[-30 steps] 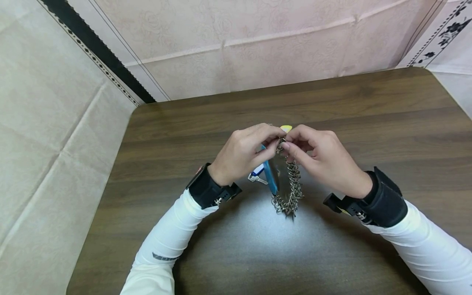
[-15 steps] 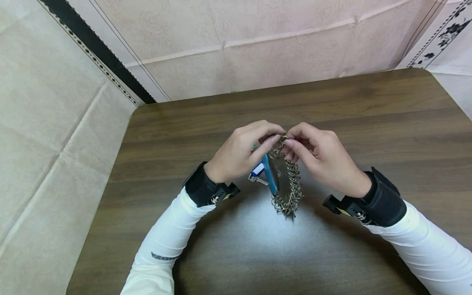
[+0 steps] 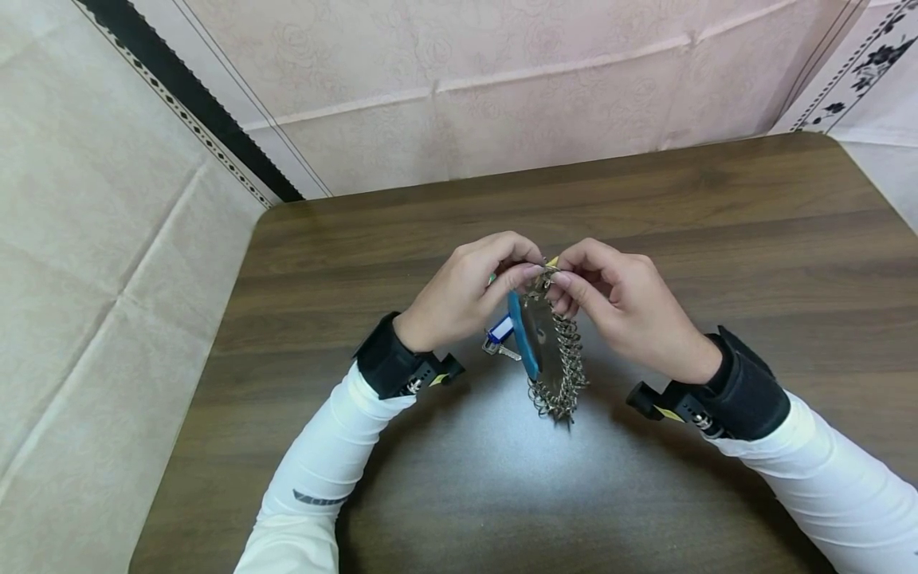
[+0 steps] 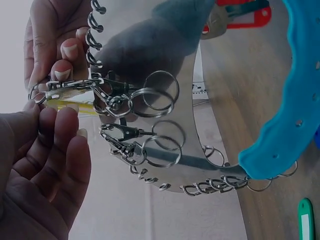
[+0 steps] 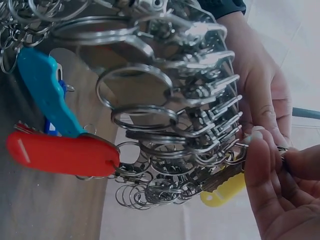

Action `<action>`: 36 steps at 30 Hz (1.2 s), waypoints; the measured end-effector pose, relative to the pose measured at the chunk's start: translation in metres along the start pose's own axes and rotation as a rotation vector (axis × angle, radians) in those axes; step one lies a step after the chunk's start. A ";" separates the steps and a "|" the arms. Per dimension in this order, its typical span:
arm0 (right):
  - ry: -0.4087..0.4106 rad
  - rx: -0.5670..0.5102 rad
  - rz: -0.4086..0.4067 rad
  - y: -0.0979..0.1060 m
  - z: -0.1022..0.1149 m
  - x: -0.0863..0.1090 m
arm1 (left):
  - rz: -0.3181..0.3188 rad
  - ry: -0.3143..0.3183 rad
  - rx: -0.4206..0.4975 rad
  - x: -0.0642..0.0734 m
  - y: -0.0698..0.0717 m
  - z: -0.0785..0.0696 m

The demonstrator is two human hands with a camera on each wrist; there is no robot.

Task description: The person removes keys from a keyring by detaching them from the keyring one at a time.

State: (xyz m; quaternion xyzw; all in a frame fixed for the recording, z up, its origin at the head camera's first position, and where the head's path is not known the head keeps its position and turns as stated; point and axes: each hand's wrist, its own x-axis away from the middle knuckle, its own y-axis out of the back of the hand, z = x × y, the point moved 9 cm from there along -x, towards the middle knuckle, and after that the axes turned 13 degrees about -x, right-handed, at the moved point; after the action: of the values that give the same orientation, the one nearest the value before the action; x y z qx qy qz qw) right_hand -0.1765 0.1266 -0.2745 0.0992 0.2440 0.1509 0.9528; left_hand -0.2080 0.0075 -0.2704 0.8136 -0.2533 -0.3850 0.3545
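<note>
A round metal plate key holder with a blue handle (image 3: 523,335) and a fringe of metal rings (image 3: 570,363) stands on the table below my hands. My left hand (image 3: 476,283) pinches a small key ring (image 4: 37,96) between thumb and fingertips. From the opposite side my right hand (image 3: 624,299) pinches the same small metalwork, its fingertips almost meeting the left's. Right beside the fingers hangs a yellow key tag (image 5: 225,192) with a key (image 5: 217,177). Swivel clasps with larger split rings (image 4: 152,102) dangle from the plate's edge. The fingertips partly hide the ring being handled.
A red key tag (image 5: 65,155) hangs near the blue handle. Beyond the handle are a blue tag (image 3: 500,329) with a key (image 3: 508,351) and a green tag (image 4: 305,220). The wooden table (image 3: 358,263) is backed by pale cloth (image 3: 545,88).
My left hand has drawn back slightly to the left, its thumb and finger shifting at the ring. The yellow tag went out of sight and shows again; the right hand stays almost still.
</note>
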 end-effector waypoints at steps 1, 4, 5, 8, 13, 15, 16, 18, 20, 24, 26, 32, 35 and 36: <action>0.000 -0.005 -0.003 0.000 0.000 0.000 | 0.001 0.002 -0.001 0.000 0.000 0.000; -0.001 -0.020 -0.012 0.000 0.001 0.001 | 0.007 0.003 0.000 0.000 -0.001 0.000; -0.003 -0.024 -0.014 0.000 0.001 0.001 | 0.009 0.002 0.001 0.000 -0.001 0.000; -0.008 -0.035 -0.019 0.000 0.001 0.001 | 0.013 -0.003 0.001 0.000 -0.001 0.000; -0.012 -0.043 -0.016 0.001 -0.001 0.002 | 0.023 -0.017 0.004 -0.001 -0.002 0.000; -0.018 -0.050 -0.018 0.001 -0.002 0.002 | 0.028 -0.023 0.004 -0.001 -0.004 0.000; -0.022 -0.055 -0.020 0.002 -0.003 0.002 | 0.031 -0.026 0.003 -0.001 -0.004 0.000; -0.029 -0.065 -0.025 0.002 -0.004 0.002 | 0.036 -0.033 -0.004 -0.001 -0.005 0.000; -0.036 -0.070 -0.029 0.003 -0.004 0.001 | 0.039 -0.035 -0.020 -0.001 -0.005 -0.001; -0.040 -0.067 -0.025 0.002 -0.004 0.001 | 0.041 -0.036 -0.050 -0.001 -0.006 -0.003; -0.040 -0.058 -0.017 0.002 -0.004 0.001 | 0.039 -0.034 -0.058 -0.001 -0.007 -0.003; -0.016 0.003 0.010 0.000 -0.001 0.001 | 0.040 -0.020 -0.044 0.000 -0.006 -0.004; -0.009 0.019 0.018 -0.001 0.000 0.001 | 0.038 -0.018 -0.054 0.001 -0.005 -0.005; -0.009 0.019 0.021 -0.001 0.000 0.001 | 0.036 -0.018 -0.062 0.001 -0.005 -0.006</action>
State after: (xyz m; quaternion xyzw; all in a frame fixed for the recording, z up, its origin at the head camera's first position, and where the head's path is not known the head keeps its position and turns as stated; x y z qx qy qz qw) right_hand -0.1758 0.1263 -0.2755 0.1117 0.2404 0.1581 0.9512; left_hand -0.2018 0.0120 -0.2719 0.7942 -0.2590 -0.3933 0.3841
